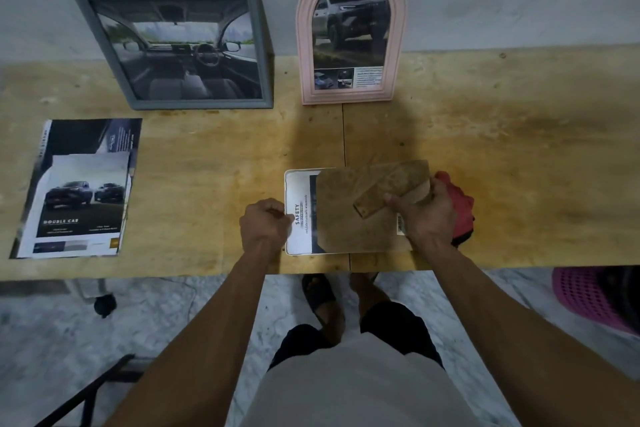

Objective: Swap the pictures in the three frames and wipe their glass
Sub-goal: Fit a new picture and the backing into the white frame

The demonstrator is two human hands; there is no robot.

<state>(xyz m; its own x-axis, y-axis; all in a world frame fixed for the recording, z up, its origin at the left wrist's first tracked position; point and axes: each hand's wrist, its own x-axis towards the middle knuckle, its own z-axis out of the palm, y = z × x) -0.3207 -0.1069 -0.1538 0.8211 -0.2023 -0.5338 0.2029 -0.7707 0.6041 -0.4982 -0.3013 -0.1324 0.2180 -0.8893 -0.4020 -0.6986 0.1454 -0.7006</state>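
The white frame (289,184) is lying face down near the front edge of the bench (485,135), with a printed sheet reading "SAFETY" (299,215) showing inside it. We are gripping the frame's left edge with our left hand (265,224), fingers curled tight around it. Our right hand (427,211) is clamping the brown backing board (356,218) by its stand flap (372,201), the board lying partly over the sheet. A red cloth (459,204) is sitting just behind that right hand. At the back, a grey frame (166,45) with a car-interior picture and a pink arched frame (349,28) with a truck picture are leaning against the wall. A stack of car brochures (79,191) is lying well apart at the left of the bench. A pink basket (588,298) is standing on the floor to the right.
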